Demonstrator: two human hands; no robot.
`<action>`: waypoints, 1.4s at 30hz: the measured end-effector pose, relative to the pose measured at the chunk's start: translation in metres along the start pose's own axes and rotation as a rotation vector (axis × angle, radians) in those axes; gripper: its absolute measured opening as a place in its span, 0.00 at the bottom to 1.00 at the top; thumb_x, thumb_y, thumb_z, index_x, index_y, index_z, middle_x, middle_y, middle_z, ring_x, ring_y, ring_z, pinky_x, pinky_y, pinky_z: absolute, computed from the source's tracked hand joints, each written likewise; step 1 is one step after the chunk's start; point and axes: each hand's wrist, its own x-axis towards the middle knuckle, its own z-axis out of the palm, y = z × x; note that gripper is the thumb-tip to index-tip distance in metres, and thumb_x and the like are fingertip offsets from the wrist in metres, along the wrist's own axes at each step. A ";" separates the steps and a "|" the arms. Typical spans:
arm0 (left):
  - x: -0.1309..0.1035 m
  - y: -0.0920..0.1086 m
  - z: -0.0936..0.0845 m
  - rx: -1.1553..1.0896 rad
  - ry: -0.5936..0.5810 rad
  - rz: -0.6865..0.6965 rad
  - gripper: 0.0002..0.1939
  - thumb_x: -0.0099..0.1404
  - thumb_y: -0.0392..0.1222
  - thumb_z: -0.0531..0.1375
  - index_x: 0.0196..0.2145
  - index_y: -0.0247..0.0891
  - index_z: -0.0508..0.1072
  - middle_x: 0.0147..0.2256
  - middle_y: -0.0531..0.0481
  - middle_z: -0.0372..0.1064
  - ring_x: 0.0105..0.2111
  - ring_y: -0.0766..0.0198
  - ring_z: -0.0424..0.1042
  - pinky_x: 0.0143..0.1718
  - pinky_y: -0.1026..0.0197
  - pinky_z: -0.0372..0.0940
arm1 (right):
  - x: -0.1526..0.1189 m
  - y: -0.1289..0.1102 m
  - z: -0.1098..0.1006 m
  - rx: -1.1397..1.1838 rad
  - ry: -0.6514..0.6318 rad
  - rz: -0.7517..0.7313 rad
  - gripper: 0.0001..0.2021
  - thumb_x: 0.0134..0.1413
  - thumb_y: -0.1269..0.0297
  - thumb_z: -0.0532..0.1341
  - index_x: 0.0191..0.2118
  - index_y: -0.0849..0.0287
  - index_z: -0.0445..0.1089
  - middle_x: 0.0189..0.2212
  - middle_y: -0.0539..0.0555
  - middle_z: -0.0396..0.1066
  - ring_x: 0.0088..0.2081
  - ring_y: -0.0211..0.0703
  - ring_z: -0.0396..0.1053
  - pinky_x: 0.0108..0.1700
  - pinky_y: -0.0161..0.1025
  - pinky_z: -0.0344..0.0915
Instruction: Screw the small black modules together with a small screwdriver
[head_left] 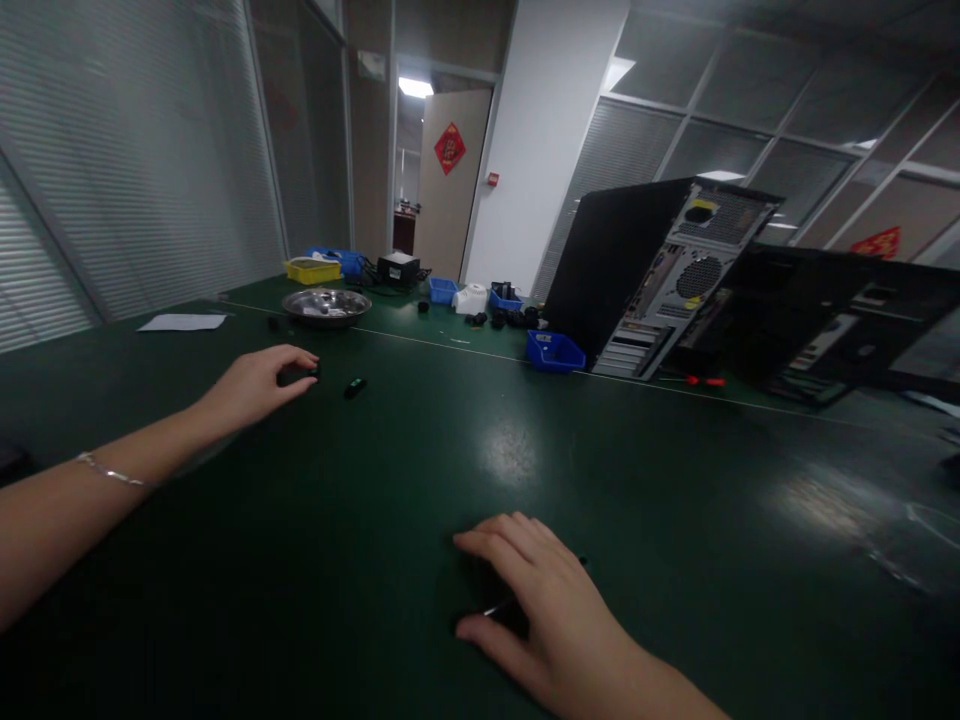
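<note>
My left hand (259, 385) is at the left over the table. Its curved fingers and thumb close around a small black piece (315, 371), mostly hidden by the fingertips. Just right of it, another small dark piece (355, 386) with a pale green mark lies on the table. Near the front, my right hand (536, 600) is palm down with bent fingers, thumb and index tips apart. A thin metal-shafted tool (498, 607) shows between thumb and palm and appears to lie in the grip. Most of it is hidden, so its kind is unclear.
Across the dark green table (420, 450), a round metal bowl (327, 307) stands near a paper sheet (182, 322). Farther back are a yellow tray (313, 272) and a black boxy unit (398, 267). A blue bin (555, 352) stands beside a tall computer case (645, 285).
</note>
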 end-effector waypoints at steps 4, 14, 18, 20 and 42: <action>0.000 -0.023 0.017 0.009 -0.073 -0.027 0.29 0.66 0.64 0.55 0.45 0.33 0.76 0.49 0.41 0.76 0.47 0.48 0.75 0.50 0.47 0.69 | 0.002 0.000 -0.001 -0.019 -0.002 -0.019 0.22 0.60 0.60 0.66 0.58 0.48 0.66 0.53 0.54 0.70 0.51 0.53 0.67 0.56 0.52 0.62; 0.001 -0.005 0.028 0.058 -0.067 0.004 0.28 0.66 0.56 0.54 0.55 0.32 0.66 0.55 0.33 0.68 0.55 0.40 0.68 0.56 0.41 0.65 | 0.001 -0.002 -0.001 -0.045 0.013 -0.038 0.20 0.60 0.60 0.67 0.56 0.50 0.67 0.50 0.53 0.70 0.49 0.52 0.67 0.52 0.49 0.62; 0.003 0.022 0.039 0.042 -0.111 0.081 0.29 0.66 0.54 0.55 0.59 0.34 0.65 0.58 0.37 0.66 0.58 0.43 0.66 0.59 0.44 0.62 | 0.002 0.000 -0.001 -0.031 0.021 -0.053 0.21 0.59 0.59 0.67 0.56 0.48 0.66 0.50 0.52 0.70 0.49 0.51 0.67 0.52 0.48 0.61; 0.004 0.030 0.043 0.036 -0.132 0.100 0.29 0.66 0.55 0.55 0.59 0.35 0.66 0.58 0.37 0.66 0.58 0.42 0.66 0.59 0.42 0.62 | 0.002 0.001 -0.001 -0.024 0.014 -0.059 0.20 0.59 0.59 0.68 0.55 0.48 0.67 0.50 0.52 0.70 0.49 0.51 0.67 0.52 0.48 0.60; -0.004 0.031 0.054 -0.025 -0.011 0.226 0.15 0.72 0.42 0.60 0.54 0.35 0.70 0.53 0.42 0.68 0.48 0.51 0.72 0.48 0.45 0.70 | 0.015 0.009 0.012 -0.183 0.132 -0.242 0.03 0.64 0.66 0.61 0.37 0.57 0.67 0.36 0.52 0.69 0.39 0.45 0.66 0.40 0.40 0.59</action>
